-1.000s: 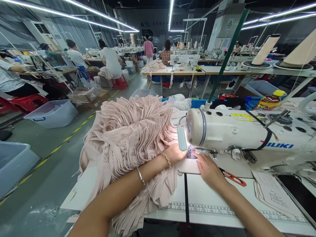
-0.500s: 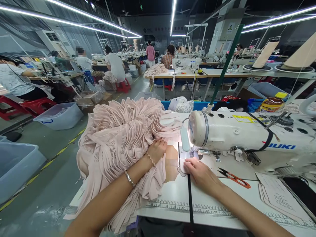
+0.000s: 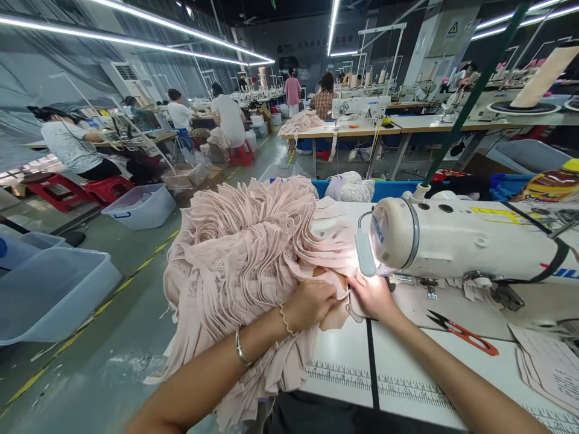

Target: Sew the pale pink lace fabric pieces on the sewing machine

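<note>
A large heap of pale pink fabric pieces, some with lace, covers the left of the sewing table. My left hand is closed on the edge of a pink fabric piece at the heap's right side. Close to it, my right hand pinches the same piece, just left of the needle area of a white sewing machine. The machine's lamp lights the fingers. The needle and presser foot are mostly hidden behind my right hand.
Orange-handled thread snips lie right of my right arm. Stacked paper-like pattern pieces rest at the far right. Translucent plastic bins stand on the floor at left. Several people sit at machines farther back.
My left hand has moved from lying on the heap to gripping a fabric piece and bringing it right. My right hand now pinches that piece. The view has turned slightly left.
</note>
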The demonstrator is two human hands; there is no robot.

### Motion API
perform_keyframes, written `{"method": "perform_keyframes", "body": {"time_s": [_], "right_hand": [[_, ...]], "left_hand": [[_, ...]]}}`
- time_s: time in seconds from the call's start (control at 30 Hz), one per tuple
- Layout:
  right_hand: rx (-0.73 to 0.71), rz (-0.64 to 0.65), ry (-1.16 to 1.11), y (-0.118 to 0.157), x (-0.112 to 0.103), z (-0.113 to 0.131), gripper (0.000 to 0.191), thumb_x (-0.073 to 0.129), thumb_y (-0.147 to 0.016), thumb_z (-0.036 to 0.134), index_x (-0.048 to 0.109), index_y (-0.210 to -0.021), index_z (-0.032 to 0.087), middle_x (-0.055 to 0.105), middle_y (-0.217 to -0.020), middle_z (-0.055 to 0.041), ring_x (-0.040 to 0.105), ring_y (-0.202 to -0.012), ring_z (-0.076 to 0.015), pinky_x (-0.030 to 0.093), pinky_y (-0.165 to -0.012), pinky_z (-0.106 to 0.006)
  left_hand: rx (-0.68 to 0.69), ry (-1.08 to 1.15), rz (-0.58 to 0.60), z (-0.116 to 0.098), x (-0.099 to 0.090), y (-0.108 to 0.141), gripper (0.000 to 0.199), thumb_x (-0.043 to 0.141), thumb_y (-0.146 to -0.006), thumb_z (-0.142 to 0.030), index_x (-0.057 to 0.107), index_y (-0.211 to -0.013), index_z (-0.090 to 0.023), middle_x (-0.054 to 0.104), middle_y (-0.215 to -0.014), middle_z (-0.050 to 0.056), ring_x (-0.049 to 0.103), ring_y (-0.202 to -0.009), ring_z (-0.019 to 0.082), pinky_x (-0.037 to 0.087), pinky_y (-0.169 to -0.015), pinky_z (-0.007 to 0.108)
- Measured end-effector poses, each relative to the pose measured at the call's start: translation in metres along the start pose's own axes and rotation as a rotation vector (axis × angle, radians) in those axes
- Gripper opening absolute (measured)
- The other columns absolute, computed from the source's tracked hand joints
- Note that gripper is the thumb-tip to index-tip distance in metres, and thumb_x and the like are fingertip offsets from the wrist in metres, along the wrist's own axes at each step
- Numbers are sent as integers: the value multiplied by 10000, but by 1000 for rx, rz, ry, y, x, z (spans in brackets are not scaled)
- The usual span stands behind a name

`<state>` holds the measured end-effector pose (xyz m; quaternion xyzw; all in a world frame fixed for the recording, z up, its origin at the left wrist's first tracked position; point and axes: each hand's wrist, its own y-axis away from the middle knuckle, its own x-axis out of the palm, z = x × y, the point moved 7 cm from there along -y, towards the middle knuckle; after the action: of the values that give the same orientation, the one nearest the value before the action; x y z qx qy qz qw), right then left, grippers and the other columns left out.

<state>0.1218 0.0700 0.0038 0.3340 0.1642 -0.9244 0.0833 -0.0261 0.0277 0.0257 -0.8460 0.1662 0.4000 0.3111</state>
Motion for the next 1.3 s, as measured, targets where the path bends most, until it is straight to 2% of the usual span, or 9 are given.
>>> {"method": "perform_keyframes", "body": {"time_s": [0.1, 0.17, 0.27, 0.43, 0.5, 0.7, 0.87, 1.1, 1.3], "right_hand": [[43, -27, -38, 1, -4, 0, 327, 435, -909, 483, 376, -674, 264, 471, -557, 25, 495, -555, -167, 410, -562, -302], [56, -16, -59, 9, -7, 4, 280, 409, -932, 449, 448, -738, 252, 546, -607, 9, 539, -583, -173, 433, -580, -302], [-18, 95, -12, 38, -9, 20, 221, 400, -949, 330, 493, -771, 237, 591, -682, -5, 547, -622, -161, 440, -617, -288], [-336, 412, 171, 110, 5, 64, 210, 389, -992, 237, 578, -903, 216, 626, -863, -41, 567, -753, -151, 435, -678, -263], [-389, 424, 226, 121, 11, 73, 180, 421, -997, 256, 588, -944, 216, 637, -868, -45, 572, -758, -160, 430, -696, -279], [6, 56, 14, 67, 1, 39, 94, 492, -947, 273, 513, -1019, 217, 555, -727, 22, 515, -637, -149, 399, -617, -275], [66, 84, -144, 37, 9, 24, 172, 617, -883, 343, 498, -854, 223, 461, -629, 69, 469, -602, -129, 368, -590, -256], [86, 137, -245, 44, 2, 23, 111, 482, -884, 296, 561, -865, 222, 536, -655, 44, 492, -597, -133, 386, -578, -262], [120, 119, -221, 40, 0, 25, 164, 540, -855, 391, 555, -816, 232, 521, -630, 41, 481, -578, -144, 389, -558, -276]], "left_hand": [[-435, 407, -18, 26, 4, 1, 147, 651, -820, -205, 556, -713, -174, 604, -682, -11, 561, -653, 131, 433, -654, 237], [-585, 522, -16, 35, 8, 3, 119, 656, -788, -227, 560, -746, -171, 597, -675, -18, 557, -626, 125, 423, -609, 224], [-603, 560, 9, 35, 10, 1, 104, 622, -775, -258, 582, -782, -162, 592, -662, -17, 552, -607, 125, 403, -575, 216], [-547, 599, 84, 22, 9, -1, 240, 600, -750, -380, 634, -691, -150, 588, -623, 0, 518, -600, 139, 363, -564, 232], [-566, 593, 91, 21, 8, 0, 301, 600, -738, -439, 657, -689, -147, 607, -631, 8, 516, -605, 144, 355, -562, 235], [-695, 752, 182, 15, 27, 6, 375, 624, -657, -527, 644, -624, -154, 596, -563, 8, 531, -552, 147, 406, -557, 243], [-734, 779, 180, 15, 29, 7, 378, 638, -655, -528, 659, -652, -151, 600, -563, 11, 557, -549, 150, 401, -523, 231], [-737, 851, 149, 10, 26, 9, 339, 672, -707, -477, 681, -703, -138, 644, -620, 25, 625, -610, 171, 491, -594, 257], [-755, 847, 121, 13, 29, 10, 297, 678, -725, -436, 687, -686, -142, 642, -617, 20, 621, -601, 161, 496, -600, 252]]}}
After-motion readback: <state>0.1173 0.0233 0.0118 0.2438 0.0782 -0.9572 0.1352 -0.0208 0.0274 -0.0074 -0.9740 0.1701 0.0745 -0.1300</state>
